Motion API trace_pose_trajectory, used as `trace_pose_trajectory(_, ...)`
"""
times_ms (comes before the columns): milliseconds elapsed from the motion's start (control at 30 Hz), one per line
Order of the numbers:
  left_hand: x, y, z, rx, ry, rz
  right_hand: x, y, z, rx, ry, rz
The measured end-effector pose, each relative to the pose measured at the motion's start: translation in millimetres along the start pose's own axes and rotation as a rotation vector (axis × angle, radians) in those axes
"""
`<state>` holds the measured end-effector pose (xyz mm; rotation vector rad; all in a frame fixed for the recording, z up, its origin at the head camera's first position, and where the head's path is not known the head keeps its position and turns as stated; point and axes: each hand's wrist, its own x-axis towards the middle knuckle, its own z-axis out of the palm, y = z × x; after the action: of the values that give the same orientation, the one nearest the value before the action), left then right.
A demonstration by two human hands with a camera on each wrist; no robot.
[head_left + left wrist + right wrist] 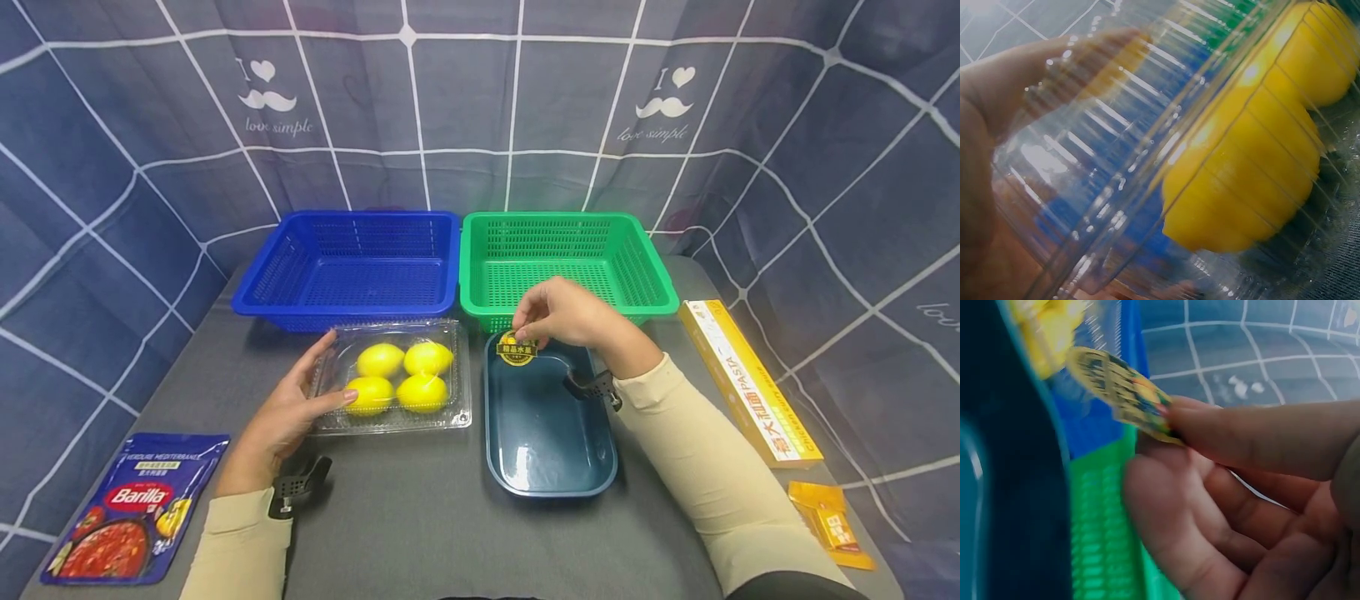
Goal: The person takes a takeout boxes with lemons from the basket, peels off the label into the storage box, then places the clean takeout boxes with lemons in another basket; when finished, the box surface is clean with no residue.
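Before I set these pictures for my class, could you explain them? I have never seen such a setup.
There is no machine: this is a person working bare-handed. The wide picture is taken from the head, looking forward and down; the two close-ups are taken from the left and right wrists. The left hand grips a clear plastic clamshell containing four lemons. The right hand pinches a round fruit label above the far end of a dark teal dish. On the grey tabletop, farther back, are a blue basket and a green basket. A Barilla sauce pouch lies at the left; a pasta box and an orange packet lie at the right.
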<state>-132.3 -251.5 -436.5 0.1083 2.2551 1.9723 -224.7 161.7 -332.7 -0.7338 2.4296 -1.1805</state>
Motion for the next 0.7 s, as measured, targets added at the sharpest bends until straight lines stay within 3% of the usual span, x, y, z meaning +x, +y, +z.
trace_pose_trajectory(167, 0.4, -0.5, -0.1, 0.003, 0.004, -0.002, -4.8, 18.2, 7.3, -0.109, -0.099, 0.043)
trace_pose_trajectory(333, 0.9, -2.6, -0.5, -0.021, -0.006, 0.021, -6.3, 33.8, 19.2, -0.153, -0.193, 0.064)
trace_pose_trajectory(567, 1.7, -4.9, -0.7, -0.076, -0.027, 0.068, -6.7, 44.7, 33.0, -0.245, -0.221, 0.031)
trace_pose_trajectory(700, 1.5, -4.7, -1.1, -0.075, -0.028, 0.067, -6.1, 49.2, 38.1, -0.244, -0.248, 0.060)
